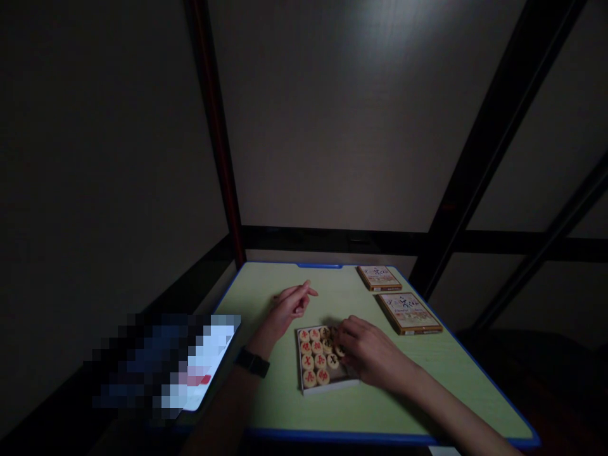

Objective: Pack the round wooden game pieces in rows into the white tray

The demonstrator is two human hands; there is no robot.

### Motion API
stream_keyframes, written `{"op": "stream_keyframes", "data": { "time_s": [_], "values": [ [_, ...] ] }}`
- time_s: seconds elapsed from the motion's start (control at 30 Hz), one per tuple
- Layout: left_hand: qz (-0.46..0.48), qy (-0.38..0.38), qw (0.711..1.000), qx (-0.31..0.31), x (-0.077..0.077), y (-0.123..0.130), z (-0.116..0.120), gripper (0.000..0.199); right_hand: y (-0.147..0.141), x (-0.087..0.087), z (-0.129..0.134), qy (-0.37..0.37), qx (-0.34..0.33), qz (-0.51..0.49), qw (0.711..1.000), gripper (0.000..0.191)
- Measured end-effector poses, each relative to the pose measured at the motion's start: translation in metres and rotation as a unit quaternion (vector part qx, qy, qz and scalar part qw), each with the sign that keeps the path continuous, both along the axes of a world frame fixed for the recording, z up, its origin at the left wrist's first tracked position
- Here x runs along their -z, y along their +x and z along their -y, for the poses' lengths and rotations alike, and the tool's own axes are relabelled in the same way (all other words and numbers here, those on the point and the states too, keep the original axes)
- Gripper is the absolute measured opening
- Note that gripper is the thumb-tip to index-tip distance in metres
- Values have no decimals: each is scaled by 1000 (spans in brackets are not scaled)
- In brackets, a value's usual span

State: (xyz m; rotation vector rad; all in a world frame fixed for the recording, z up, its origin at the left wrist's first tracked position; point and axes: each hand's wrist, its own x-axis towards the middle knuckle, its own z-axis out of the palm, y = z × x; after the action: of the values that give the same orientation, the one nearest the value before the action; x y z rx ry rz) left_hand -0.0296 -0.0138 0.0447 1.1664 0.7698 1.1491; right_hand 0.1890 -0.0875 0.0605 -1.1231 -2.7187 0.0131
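We see a shallow, white-walled tray [331, 387] lying flat on the green table [280, 405], in the nearer half of the surface and roughly midway between its left and right edges. It holds round, pale, wooden-looking discs: red-marked pieces [320, 361] fill two columns along the tray's left side, four to a column, and black-marked pieces [332, 361] sit to their right. A patch of brownish floor shows bare in the tray's near right part. The tray's left wall points toward the table's far edge, and its near wall runs almost along the near edge, the right end angled slightly away from us. Our right hand hides its far right corner, so we cannot tell which way the long axis goes. Our right hand [361, 347] is bent over that side, fingertips down among the black-marked pieces; whether they pinch one we cannot tell. Our left hand [291, 303] is just beyond the tray's far left corner, fingers partly folded, and we cannot make out whether anything is in it. Two printed boxes [409, 310] lie flat by the surface's right edge, one nearer the far right corner. A lit screen [204, 364], partly pixelated, is at the left edge.
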Motion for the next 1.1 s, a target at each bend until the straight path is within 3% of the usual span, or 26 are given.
{"op": "stream_keyframes", "data": {
  "time_s": [0.37, 0.6, 0.83, 1.0, 1.1],
  "values": [
    [-3, 0, 1000, 0, 2, 0, -2, 53, -4, 2, 1, -21, -22, -23, 999, 16],
    [-4, 1, 1000, -1, 2, 0, -1, 55, -10, 14, -6, -43, -46, -37, 997, 38],
    [-5, 4, 1000, -1, 1, 0, -1, 53, -10, 13, -6, -76, -52, -64, 994, 34],
    [-2, 2, 1000, -11, 2, 0, -1, 50, -6, 7, -6, -94, -17, -83, 992, 28],
    [1, 2, 1000, -11, 1, 1, 1, 47, -5, 10, -6, -88, -28, -90, 992, 37]
  ]
}}
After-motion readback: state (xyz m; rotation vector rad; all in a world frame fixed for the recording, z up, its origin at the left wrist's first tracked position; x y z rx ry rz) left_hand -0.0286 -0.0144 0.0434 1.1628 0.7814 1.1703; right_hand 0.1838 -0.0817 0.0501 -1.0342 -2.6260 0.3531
